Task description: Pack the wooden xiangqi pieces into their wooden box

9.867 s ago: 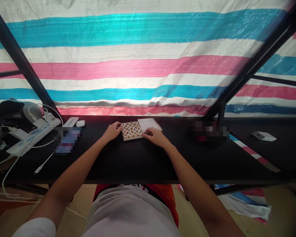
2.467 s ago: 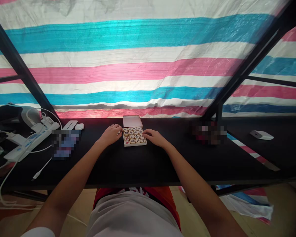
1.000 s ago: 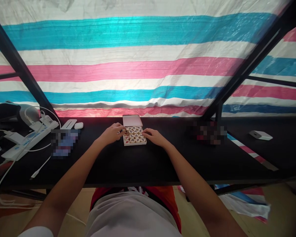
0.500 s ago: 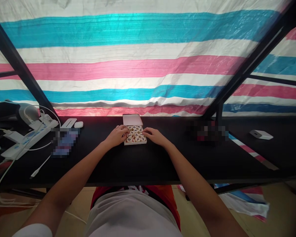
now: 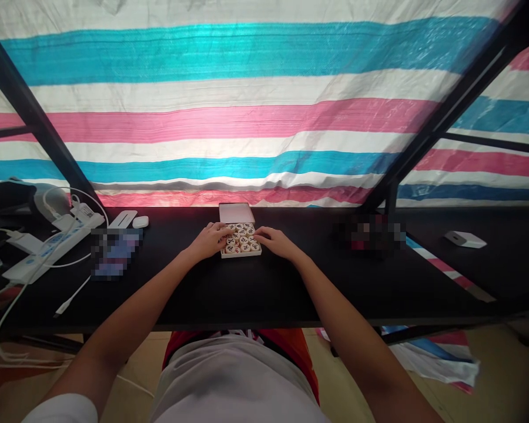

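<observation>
A small white box of xiangqi pieces stands on the black table in front of me, its lid tipped back at the far side. Round cream pieces with dark and some red characters fill it in rows. My left hand lies at the box's left side, fingers stretched over the leftmost pieces. At the right side is my right hand, its outstretched fingertips at the box's right edge and the pieces there. Neither hand shows a piece lifted out. Some left-hand pieces are hidden beneath my fingers.
On the left lie a white power strip with cables, a blurred phone-like item and a small white case. A blurred dark object and a white adapter sit on the right. Behind hangs a striped tarp.
My left fingers have shifted slightly over the leftmost pieces. The right hand stays nearly in place at the box's right side, and the box has not visibly moved.
</observation>
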{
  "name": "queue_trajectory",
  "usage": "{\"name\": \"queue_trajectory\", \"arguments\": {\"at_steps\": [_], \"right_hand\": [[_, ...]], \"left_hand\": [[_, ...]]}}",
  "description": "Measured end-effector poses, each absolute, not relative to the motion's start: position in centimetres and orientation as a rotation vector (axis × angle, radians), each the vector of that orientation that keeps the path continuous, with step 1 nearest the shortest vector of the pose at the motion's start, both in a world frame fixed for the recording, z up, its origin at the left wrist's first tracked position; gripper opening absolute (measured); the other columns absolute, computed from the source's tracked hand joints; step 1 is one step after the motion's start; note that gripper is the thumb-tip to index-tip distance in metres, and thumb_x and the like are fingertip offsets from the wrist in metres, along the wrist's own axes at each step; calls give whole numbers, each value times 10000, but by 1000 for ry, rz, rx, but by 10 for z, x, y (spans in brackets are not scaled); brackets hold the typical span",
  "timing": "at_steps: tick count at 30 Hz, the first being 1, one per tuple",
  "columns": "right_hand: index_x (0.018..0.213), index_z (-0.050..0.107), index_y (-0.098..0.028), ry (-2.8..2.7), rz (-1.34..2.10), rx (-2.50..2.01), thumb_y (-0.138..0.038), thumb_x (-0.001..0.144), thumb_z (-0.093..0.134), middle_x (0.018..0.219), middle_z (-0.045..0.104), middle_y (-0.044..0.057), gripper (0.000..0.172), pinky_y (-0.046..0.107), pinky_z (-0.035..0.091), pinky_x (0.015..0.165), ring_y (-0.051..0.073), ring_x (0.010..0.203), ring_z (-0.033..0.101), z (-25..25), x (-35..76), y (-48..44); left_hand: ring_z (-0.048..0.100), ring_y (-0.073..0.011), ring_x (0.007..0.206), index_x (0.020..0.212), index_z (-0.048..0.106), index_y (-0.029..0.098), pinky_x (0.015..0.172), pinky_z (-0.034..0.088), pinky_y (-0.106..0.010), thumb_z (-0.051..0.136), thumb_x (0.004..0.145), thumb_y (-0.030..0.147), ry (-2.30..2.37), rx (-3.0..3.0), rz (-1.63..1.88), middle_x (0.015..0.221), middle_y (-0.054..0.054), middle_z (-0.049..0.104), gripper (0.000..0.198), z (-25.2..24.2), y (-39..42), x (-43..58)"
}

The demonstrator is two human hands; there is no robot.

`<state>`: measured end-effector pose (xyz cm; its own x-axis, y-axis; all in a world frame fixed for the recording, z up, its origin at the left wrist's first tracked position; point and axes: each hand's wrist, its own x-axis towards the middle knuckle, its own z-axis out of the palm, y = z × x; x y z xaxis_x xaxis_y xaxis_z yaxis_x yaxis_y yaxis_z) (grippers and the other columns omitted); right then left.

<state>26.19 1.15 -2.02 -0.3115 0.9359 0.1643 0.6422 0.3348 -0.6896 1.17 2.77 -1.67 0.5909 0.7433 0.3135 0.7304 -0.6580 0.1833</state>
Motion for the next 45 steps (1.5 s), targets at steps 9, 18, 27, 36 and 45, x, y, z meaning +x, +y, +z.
{"name": "queue_trajectory", "arguments": {"at_steps": [9,18,27,36,45], "right_hand": [[918,644,-214,-2044,708,-1370,-368,848,505,949,658,26,219,322,426,831,178,880,579,-21,262,11],[920,639,-217,-2062,698,-1339,-360,856,503,967,658,24,207,320,427,843,178,902,583,-24,264,13],[917,643,-225,-2048,711,-1347,-369,852,505,967,662,22,210,328,431,849,182,900,586,-22,263,12],[910,645,-219,-2052,710,-1362,-361,851,505,956,664,25,207,322,432,832,180,888,582,-20,262,10],[913,641,-221,-2041,704,-1356,-382,853,502,949,661,21,221,318,438,824,178,882,584,-24,263,12]], "left_hand": [[536,-218,948,1038,668,216,866,408,-352,431,884,215,1374,2766,611,1027,-67,657,283,-16,32,15],[578,-156,681,851,613,172,601,426,-240,585,757,404,1114,2244,337,735,-7,633,252,27,27,-24],[531,-140,612,757,675,203,536,358,-234,551,721,327,1287,2376,223,677,1,582,179,20,29,-23],[562,-152,653,796,658,205,567,373,-231,485,767,295,1280,2491,172,740,-9,637,198,18,24,-15],[588,-197,818,820,666,191,715,422,-261,443,845,514,1356,2741,333,866,-54,637,393,23,-1,13]]}}
